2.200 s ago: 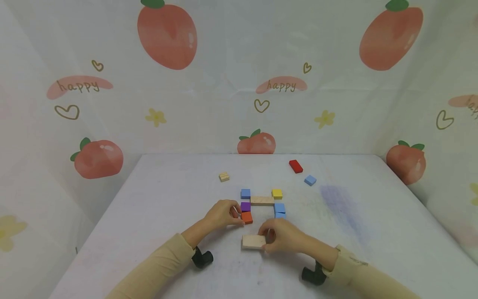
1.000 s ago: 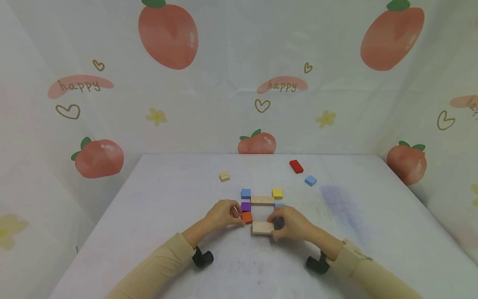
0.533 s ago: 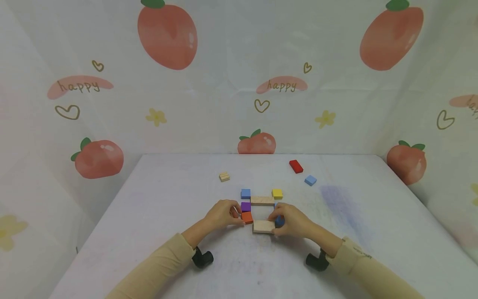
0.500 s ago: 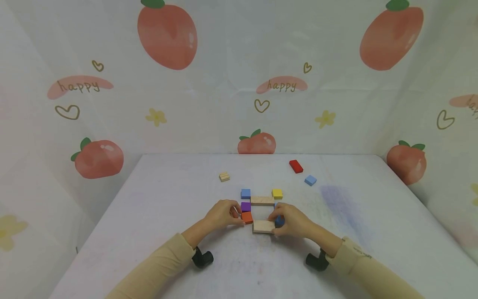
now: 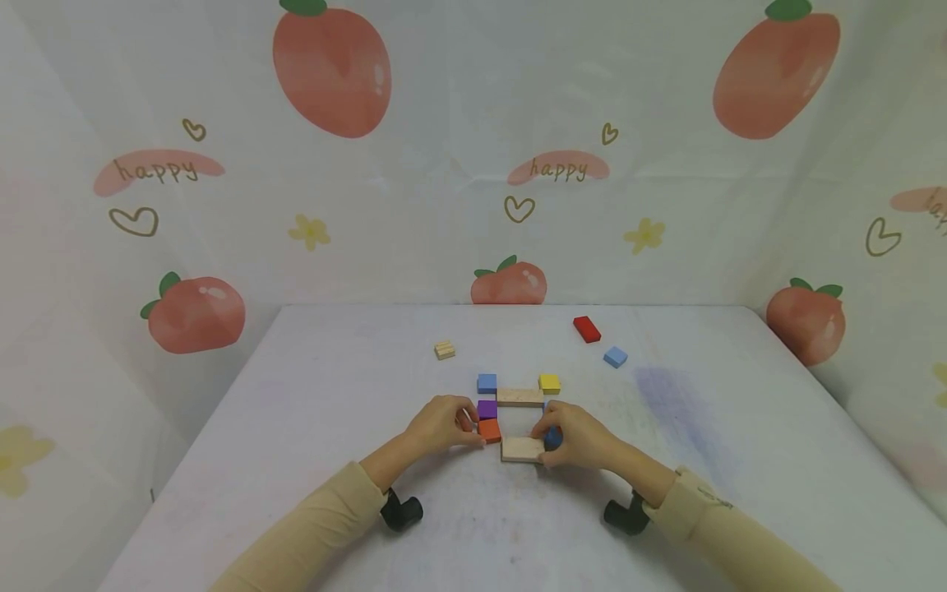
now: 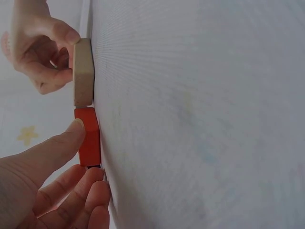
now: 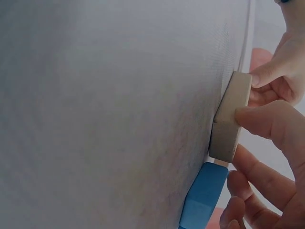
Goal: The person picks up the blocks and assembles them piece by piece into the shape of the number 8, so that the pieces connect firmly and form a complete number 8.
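My left hand (image 5: 442, 423) pinches an orange wooden block (image 5: 489, 431) between thumb and fingers, resting it on the table. In my right hand (image 5: 580, 436) the right end of a plain wooden block (image 5: 521, 449) is pinched, just right of the orange one and slightly nearer me. Seen from the left wrist, the plain block's end lies close against the orange block (image 6: 89, 140). A blue block (image 7: 204, 193) sits beside the plain block under my right fingers, mostly hidden in the head view. Behind the orange block lies a purple block (image 5: 487, 409).
Another plain block (image 5: 519, 398) spans the back, with a blue block (image 5: 487, 383) and a yellow block (image 5: 549, 383) at its ends. Farther off lie a small ridged wooden piece (image 5: 444, 350), a red block (image 5: 587, 329) and a light blue block (image 5: 615, 357).
Since the earliest frame my right hand has slid the plain block away from me and rightward, beside the orange block. It is almost still over the last half second. My left hand has stayed put.
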Tool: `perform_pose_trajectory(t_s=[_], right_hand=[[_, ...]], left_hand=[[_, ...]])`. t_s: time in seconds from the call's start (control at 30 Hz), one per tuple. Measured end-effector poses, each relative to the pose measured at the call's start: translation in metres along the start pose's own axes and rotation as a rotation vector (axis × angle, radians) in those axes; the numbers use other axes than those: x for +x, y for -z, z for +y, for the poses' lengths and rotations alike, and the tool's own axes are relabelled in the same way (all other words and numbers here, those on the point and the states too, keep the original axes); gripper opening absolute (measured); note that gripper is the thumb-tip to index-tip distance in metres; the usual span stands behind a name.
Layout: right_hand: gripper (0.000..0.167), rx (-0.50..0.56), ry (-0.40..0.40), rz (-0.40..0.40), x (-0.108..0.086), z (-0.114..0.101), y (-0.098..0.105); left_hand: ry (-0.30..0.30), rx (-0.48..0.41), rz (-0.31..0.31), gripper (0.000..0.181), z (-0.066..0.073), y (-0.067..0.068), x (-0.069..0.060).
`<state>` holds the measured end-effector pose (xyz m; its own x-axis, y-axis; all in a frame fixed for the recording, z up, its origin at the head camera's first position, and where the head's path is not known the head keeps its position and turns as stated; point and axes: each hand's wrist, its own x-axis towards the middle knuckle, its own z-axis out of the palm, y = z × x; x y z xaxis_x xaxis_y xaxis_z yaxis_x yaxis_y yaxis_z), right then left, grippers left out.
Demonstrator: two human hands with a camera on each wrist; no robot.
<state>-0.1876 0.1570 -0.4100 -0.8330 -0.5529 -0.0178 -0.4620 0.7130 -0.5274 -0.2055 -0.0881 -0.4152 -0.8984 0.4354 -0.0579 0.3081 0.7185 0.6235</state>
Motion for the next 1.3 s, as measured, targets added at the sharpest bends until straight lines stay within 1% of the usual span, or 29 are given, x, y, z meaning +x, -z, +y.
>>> perform_pose_trajectory(t_s=[0.2,0.37,0.57,0.8,1.1,1.3], right_hand=[[0.023,0.004,0.023,-0.014,0.0009,-0.0003,0.0026],[0.023,0.008,0.017,-0.029,0.0018,-0.0010,0.0033],[0.024,0.004,0.023,-0.028,0.0016,-0.0014,0.0035],[0.024,0.006,0.003,-0.035,0.0012,-0.0031,0.0042],[0.024,0.016,0.015,-0.034,0.0016,-0.0023,0.0040],[0.023,0.014,0.007,-0.033,0.0013,-0.0021,0.0046]], left_hand=[[-0.012,-0.005,0.000,0.028,-0.0005,0.0000,0.0000],[-0.012,-0.008,0.000,0.028,-0.0010,0.0003,0.0001],[-0.011,-0.012,-0.001,0.028,-0.0002,0.0007,-0.0001],[-0.018,-0.013,0.002,0.027,-0.0001,0.0013,-0.0002],[-0.012,-0.007,-0.003,0.027,0.0000,0.0008,0.0002],[-0.014,-0.005,0.000,0.027,-0.0001,0.0009,0.0007]])
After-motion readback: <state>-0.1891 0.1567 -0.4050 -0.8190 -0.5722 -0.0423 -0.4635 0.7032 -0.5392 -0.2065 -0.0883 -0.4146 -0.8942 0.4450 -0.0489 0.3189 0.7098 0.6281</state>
